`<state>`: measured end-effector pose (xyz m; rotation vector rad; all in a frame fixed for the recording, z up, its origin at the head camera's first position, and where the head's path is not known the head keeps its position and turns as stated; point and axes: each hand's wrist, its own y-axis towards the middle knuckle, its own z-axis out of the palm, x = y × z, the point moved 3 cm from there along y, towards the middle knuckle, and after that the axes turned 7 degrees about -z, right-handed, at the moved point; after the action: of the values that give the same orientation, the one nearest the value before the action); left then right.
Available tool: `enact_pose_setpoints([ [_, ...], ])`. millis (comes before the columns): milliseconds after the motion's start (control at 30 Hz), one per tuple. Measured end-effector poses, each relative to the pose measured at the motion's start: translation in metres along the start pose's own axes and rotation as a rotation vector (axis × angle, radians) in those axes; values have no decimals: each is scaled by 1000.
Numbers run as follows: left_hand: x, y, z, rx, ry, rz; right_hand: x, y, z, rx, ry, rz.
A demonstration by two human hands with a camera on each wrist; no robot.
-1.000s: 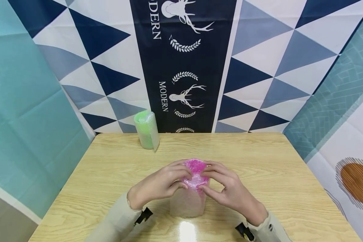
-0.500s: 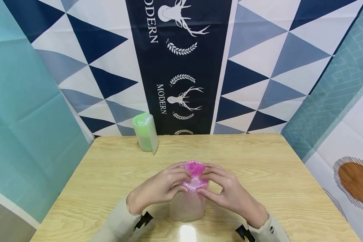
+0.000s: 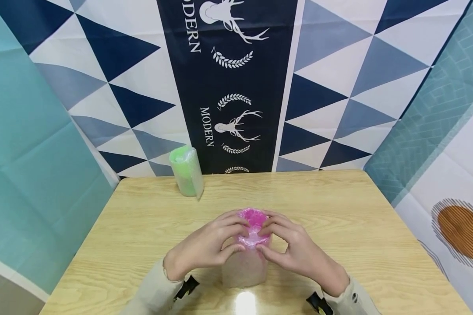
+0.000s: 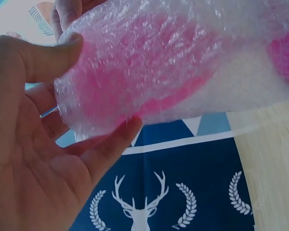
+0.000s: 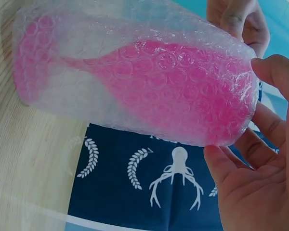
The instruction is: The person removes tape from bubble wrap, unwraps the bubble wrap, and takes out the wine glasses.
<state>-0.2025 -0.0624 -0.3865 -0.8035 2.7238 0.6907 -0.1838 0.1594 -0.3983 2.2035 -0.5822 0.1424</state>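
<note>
A pink goblet (image 5: 173, 86) stands upright, rolled in clear bubble wrap (image 3: 244, 269), on the table in front of me. The right wrist view shows its bowl, thin stem and foot through the wrap. My left hand (image 3: 217, 243) holds the upper end from the left, thumb on the near side and fingers curled over the far side. From the right, my right hand (image 3: 293, 243) grips the same end in the same way. Between the hands, the top edge of the wrap is pushed inward. In the left wrist view the bowl (image 4: 149, 62) appears blurred pink behind the bubbles.
Near the back edge of the wooden table (image 3: 319, 205), left of centre, stands a green item (image 3: 186, 170) rolled in bubble wrap. A patterned cloth (image 3: 232, 87) hangs behind the table, with teal cloth (image 3: 43, 153) at the left side.
Both hands stay at the top of the wrapped goblet, with only small shifts of the fingers and thumbs. The head view has drifted slightly, so the background sits further left.
</note>
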Motion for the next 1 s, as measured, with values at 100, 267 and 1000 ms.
enact_pose_setpoints([
  [100,3,-2,-5,-12,-61,-32,-1,2,-1,20,23,-12],
  [267,11,-5,-10,-63,-140,-16,-2,4,-3,38,61,-46],
  [1000,21,-13,-21,-104,-167,102,-1,2,-6,40,65,-61],
])
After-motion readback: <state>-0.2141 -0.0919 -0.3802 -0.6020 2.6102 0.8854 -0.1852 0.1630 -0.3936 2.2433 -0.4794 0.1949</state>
